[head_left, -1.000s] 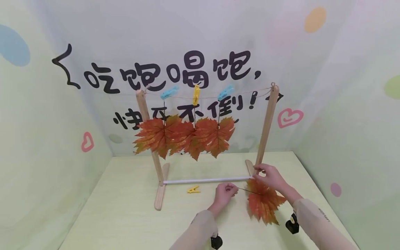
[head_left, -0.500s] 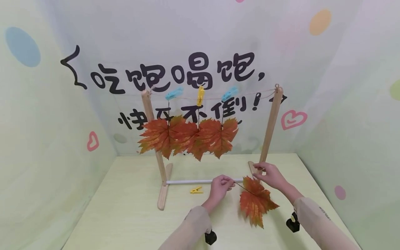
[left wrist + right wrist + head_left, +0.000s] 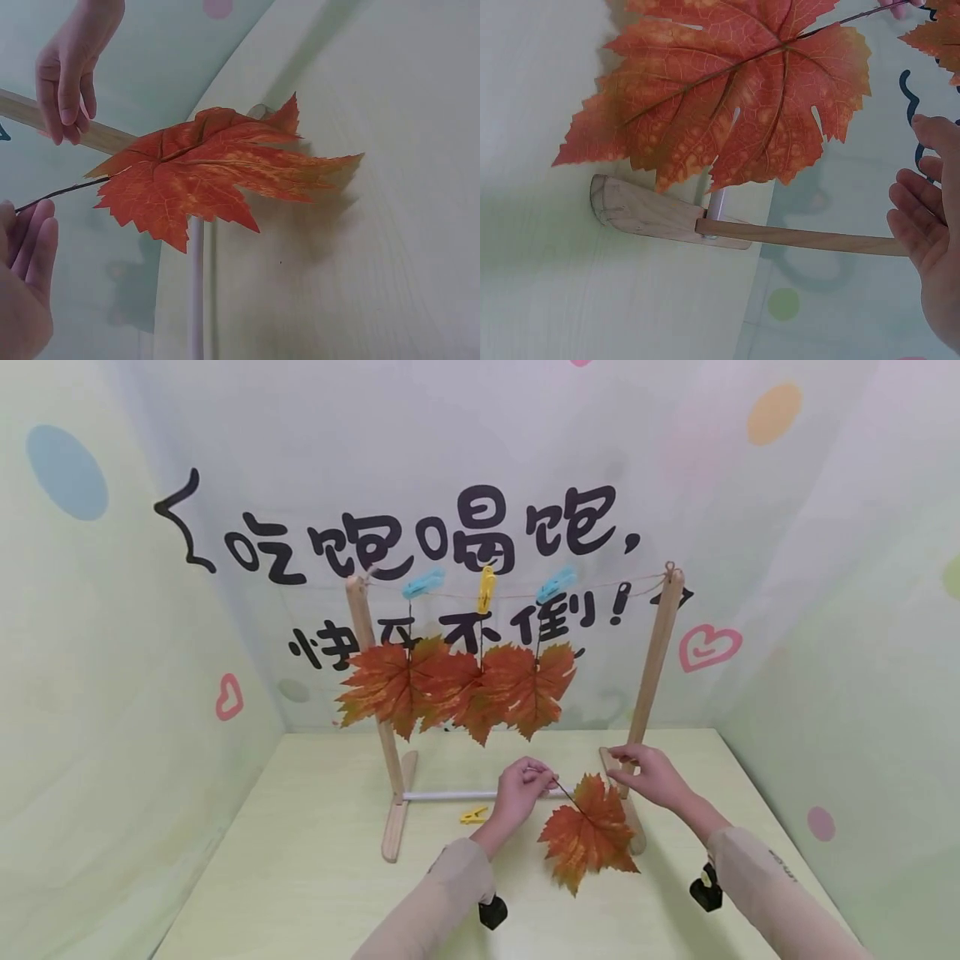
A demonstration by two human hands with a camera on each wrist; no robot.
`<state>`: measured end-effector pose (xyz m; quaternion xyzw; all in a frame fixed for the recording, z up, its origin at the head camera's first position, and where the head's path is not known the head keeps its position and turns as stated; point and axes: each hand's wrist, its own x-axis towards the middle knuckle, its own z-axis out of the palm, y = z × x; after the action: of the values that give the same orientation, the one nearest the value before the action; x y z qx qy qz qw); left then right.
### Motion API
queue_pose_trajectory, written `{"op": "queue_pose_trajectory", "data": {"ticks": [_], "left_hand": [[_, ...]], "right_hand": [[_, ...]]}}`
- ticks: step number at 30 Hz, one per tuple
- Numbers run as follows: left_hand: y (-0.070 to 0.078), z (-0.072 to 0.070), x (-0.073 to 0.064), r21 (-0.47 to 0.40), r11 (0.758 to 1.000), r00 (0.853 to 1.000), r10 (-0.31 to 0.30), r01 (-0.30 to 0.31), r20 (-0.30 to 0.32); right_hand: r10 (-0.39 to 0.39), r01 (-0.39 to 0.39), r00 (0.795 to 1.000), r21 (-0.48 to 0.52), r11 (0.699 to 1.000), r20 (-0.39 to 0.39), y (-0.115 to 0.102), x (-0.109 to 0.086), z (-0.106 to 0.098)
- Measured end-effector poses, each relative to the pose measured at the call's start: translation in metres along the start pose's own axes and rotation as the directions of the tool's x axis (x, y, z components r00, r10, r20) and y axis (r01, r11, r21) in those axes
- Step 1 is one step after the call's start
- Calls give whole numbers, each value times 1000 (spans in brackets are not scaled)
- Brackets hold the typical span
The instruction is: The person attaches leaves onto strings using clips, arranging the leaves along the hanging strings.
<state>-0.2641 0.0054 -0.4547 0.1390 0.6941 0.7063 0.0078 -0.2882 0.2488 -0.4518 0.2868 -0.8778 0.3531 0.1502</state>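
Observation:
My left hand (image 3: 519, 797) pinches the thin dark stem of an orange-red artificial maple leaf (image 3: 590, 837), which hangs just above the table. The left wrist view shows the leaf (image 3: 195, 169) spread out beyond those fingertips. To the right of the leaf, my right hand (image 3: 651, 774) hovers near the foot of the wooden rack's right post (image 3: 657, 652). In the right wrist view this hand (image 3: 934, 217) has nothing between its thumb and fingers. A yellow clothespin (image 3: 473, 815) lies on the table, partly behind the left wrist.
A string (image 3: 517, 597) joins the rack's two posts. Two blue clothespins (image 3: 423, 583) and one yellow clothespin (image 3: 487, 589) on it hold three hanging leaves (image 3: 534, 689). A white rod (image 3: 450, 795) links the rack's feet. Printed fabric walls enclose the table (image 3: 315, 843).
My left hand has moved left and up, bringing the leaf along from beside the right hand. The right hand stays close to the right post. The head view has shifted slightly.

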Motion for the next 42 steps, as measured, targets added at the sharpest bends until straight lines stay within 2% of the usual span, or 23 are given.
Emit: {"op": "queue_pose_trajectory", "data": {"ticks": [3,6,12,19,29,36,39,42], "left_hand": [[5,-3,0,33,999,1000,14,-14,1],[8,-4,0,48,999,1000,3,-4,15],[13,-6,-1,43,999,1000,-3,2,22],[18,-11,-1,38,999,1000,-3,3,-1],[27,-28,-5,61,998,1000,12,-12,1],[39,-46,-9,111,993,999,38,-37,-7],[43,-59,-9,132,990,998,52,-49,-18],[41,-74,-8,157,986,997,62,-54,-44]], "right_hand": [[20,-20,1000,-17,1000,19,-2,4,-2],[55,-53,997,-42,998,48,-4,8,-4],[83,-79,994,-53,995,67,-7,13,-4],[73,-70,995,-51,996,73,-7,17,0],[51,-52,997,3,999,65,-8,12,15],[16,-17,999,4,1000,38,-11,10,31],[2,-3,999,15,1000,35,-15,12,39],[20,-21,998,23,1000,63,-20,15,47]]}}
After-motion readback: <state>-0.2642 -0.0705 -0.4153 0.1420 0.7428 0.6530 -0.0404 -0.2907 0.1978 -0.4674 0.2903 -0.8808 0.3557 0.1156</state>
